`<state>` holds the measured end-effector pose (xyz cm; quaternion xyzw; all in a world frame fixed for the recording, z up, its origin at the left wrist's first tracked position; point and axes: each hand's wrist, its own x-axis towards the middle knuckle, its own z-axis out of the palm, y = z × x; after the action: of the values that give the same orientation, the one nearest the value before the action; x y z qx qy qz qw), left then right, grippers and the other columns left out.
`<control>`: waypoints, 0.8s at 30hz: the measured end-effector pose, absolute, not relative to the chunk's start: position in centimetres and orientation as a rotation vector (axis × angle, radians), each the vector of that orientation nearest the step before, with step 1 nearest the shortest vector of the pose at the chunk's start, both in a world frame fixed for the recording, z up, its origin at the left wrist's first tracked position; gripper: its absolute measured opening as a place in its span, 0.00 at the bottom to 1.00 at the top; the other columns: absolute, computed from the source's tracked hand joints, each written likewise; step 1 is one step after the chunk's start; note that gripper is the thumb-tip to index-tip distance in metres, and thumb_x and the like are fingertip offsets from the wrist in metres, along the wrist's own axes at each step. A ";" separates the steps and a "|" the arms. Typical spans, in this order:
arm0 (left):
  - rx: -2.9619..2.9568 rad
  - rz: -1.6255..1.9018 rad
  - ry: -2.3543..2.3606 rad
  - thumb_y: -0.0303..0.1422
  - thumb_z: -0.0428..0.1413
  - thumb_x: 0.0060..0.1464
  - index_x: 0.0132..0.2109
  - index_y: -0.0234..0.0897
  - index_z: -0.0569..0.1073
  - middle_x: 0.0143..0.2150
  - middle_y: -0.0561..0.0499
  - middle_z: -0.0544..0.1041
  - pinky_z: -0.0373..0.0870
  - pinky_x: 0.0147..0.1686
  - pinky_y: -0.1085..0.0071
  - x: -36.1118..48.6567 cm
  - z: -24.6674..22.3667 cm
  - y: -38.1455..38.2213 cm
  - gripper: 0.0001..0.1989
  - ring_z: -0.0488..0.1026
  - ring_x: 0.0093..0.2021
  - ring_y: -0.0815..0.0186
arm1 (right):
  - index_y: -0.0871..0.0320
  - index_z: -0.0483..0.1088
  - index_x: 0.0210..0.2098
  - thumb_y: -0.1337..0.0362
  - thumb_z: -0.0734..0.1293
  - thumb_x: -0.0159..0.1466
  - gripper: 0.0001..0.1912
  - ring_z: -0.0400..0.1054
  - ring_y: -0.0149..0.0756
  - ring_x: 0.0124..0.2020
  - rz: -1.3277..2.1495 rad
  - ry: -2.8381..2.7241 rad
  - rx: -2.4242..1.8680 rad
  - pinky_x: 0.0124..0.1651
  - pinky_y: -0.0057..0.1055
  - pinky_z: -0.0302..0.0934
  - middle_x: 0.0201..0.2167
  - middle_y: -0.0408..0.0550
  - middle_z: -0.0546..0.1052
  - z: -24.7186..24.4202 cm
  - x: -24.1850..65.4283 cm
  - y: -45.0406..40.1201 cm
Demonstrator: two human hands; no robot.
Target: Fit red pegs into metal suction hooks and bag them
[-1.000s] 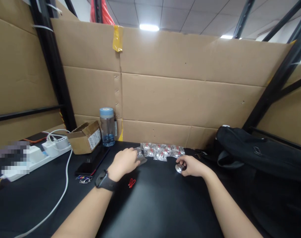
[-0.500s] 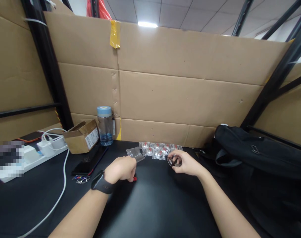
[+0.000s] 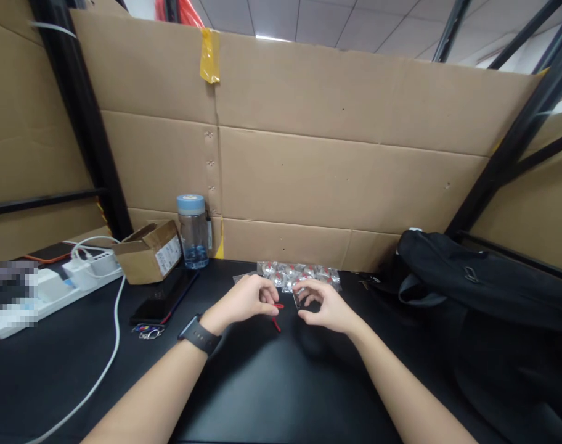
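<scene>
**Hands meet over a red cord and a small metal piece at a cardboard-walled bench**

A thin red cord (image 3: 276, 316) hangs from the pinched thumb and forefinger of the person's left hand (image 3: 246, 300), its loose end dangling to the black tabletop (image 3: 281, 394). Just beside it, the right hand (image 3: 325, 306) cups a small shiny metal piece (image 3: 297, 299) at its fingertips, the fingers curled round it; how firmly they grip cannot be told. A second ago the two hands lay well apart, the left among the plastic bags at the back of the bench and the right resting on the metal piece on the table; half a second ago the left had closed over the red cord where it lay. Now both things are lifted and brought nearly together in front of the person, which suggests the cord is about to be fitted to the piece.

Behind the hands sits a heap of clear packets of similar parts (image 3: 299, 274), each showing silver and red. A dark smartwatch (image 3: 198, 336) wraps the left wrist. Farther left lie a black phone (image 3: 163, 297), a small cardboard box (image 3: 146, 250), a blue-lidded water bottle (image 3: 193, 231) and a white power strip (image 3: 54, 280) with its cable. A black bag (image 3: 475, 280) slumps at the right, against the cardboard wall (image 3: 336, 172).
</scene>
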<state>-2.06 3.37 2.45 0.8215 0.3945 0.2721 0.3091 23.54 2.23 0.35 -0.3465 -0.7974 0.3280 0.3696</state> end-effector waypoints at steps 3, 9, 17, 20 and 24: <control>2.169 0.834 1.035 0.38 0.64 0.50 0.35 0.39 0.82 0.32 0.53 0.82 0.70 0.37 0.74 -1.3 2.4 3.1 0.08 0.78 0.35 0.65 | 0.55 0.71 0.51 0.68 0.72 0.54 0.24 0.74 0.39 0.43 0.793 -1.997 -0.857 0.43 0.34 0.70 0.49 0.51 0.75 0.2 22.7 1.9; 2.002 0.966 0.984 0.37 0.63 0.53 0.39 0.37 0.82 0.37 0.50 0.83 0.72 0.42 0.70 0.0 1.2 3.4 0.10 0.78 0.39 0.62 | 0.52 0.71 0.52 0.68 0.72 0.54 0.25 0.74 0.41 0.45 0.655 -1.956 -0.828 0.43 0.34 0.71 0.48 0.50 0.75 0.4 21.2 1.2; 2.001 1.059 1.001 0.36 0.62 0.54 0.37 0.38 0.81 0.40 0.48 0.82 0.71 0.49 0.66 0.5 -0.1 4.0 0.07 0.77 0.44 0.60 | 0.51 0.71 0.53 0.67 0.72 0.55 0.26 0.74 0.41 0.45 0.633 -1.913 -0.829 0.43 0.35 0.72 0.51 0.51 0.74 0.0 21.1 1.3; 2.034 1.146 1.007 0.34 0.62 0.54 0.37 0.39 0.81 0.44 0.47 0.80 0.69 0.54 0.64 0.7 -0.1 3.8 0.05 0.75 0.48 0.59 | 0.52 0.72 0.53 0.67 0.72 0.54 0.26 0.74 0.41 0.45 0.658 -1.884 -0.834 0.43 0.35 0.72 0.51 0.51 0.74 -0.1 21.1 1.3; 2.050 1.221 0.995 0.34 0.60 0.56 0.37 0.39 0.80 0.44 0.47 0.77 0.68 0.54 0.64 1.1 0.0 3.3 0.05 0.74 0.47 0.61 | 0.53 0.72 0.52 0.67 0.73 0.54 0.25 0.75 0.42 0.46 0.795 -1.803 -0.819 0.43 0.35 0.72 0.51 0.51 0.75 -0.2 21.0 1.5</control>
<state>1.07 3.32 -0.03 0.7624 0.3700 0.4542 0.2748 21.04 1.51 -0.21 -0.3360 -0.7398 0.3264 0.4830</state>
